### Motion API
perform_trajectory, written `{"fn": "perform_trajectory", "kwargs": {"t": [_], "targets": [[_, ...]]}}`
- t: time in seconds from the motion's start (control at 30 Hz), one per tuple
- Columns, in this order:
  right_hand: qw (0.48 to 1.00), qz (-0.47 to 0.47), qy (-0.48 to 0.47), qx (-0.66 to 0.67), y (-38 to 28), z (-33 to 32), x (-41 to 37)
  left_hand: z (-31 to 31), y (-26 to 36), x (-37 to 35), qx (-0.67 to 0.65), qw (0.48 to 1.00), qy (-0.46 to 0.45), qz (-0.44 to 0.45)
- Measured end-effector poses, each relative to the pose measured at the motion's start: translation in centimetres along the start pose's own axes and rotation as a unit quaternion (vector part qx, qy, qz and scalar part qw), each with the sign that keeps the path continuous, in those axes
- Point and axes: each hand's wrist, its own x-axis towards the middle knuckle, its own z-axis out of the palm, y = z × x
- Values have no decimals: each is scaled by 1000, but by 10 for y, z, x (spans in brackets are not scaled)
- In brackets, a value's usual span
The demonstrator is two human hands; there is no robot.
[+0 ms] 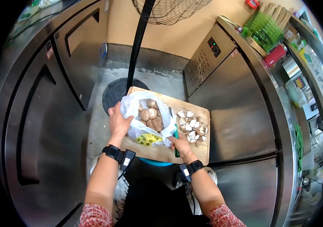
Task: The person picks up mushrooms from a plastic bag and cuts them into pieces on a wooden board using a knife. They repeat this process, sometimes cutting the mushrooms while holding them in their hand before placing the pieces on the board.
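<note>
A white plastic bag (132, 104) with a yellow label stands wide-mouthed on a wooden cutting board (204, 153). Whole brown mushrooms (145, 114) fill its inside. My left hand (118, 123) grips the bag's left rim, thumb toward the opening and the other fingers partly hidden behind the plastic. At the lower right of the bag, my right hand (181, 145) is closed around the green handle of a knife (176, 132), fingertips right at the bag's edge. Cut mushroom pieces (193, 126) lie piled on the board's right side.
Steel cabinets (241, 113) flank the board on the right, and more steel doors (36, 125) line the left. Behind the board stands a fan (137, 45) on a black pole with a round base. Part of a blue basin (156, 162) shows under the board.
</note>
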Motion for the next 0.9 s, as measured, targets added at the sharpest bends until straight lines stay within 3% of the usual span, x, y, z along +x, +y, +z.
{"fn": "perform_trajectory", "kwargs": {"t": [0.03,0.13,0.23,0.27,0.3,0.33,0.4,0.43,0.53,0.67,0.77,0.87,0.9], "targets": [[999,10,3,41,-3,-6,-2,3,-12,3,18,999,-14,47],[983,34,62,168,-25,-13,-12,-13,0,9,58,991,-119,12],[951,25,26,306,-59,-8,-17,-4,-8,9,48,991,-59,107],[941,6,8,338,-72,-4,-18,1,-13,11,-111,987,-109,30],[929,-13,-11,369,-83,-1,-18,5,-18,13,-265,951,-155,-47],[915,-32,-31,400,-93,2,-18,9,-23,15,-411,882,-194,-123],[915,-107,-142,362,-109,4,-20,-5,-7,14,-536,816,-155,-151],[926,-121,-140,330,-114,5,-25,-11,-2,14,-592,777,-135,-164],[959,-108,-92,244,-122,8,-38,-17,-18,19,-598,765,-125,-203],[951,-55,-50,299,-88,-9,-36,-35,-10,22,-625,723,-150,-251],[935,-89,-66,337,-84,-16,-40,-37,-16,21,-678,653,-291,-168],[936,-107,-74,326,-101,-16,-51,-59,-7,16,-654,661,-350,-116],[945,-112,-57,302,-104,-13,-55,-63,-6,16,-668,667,-311,-111]]}}
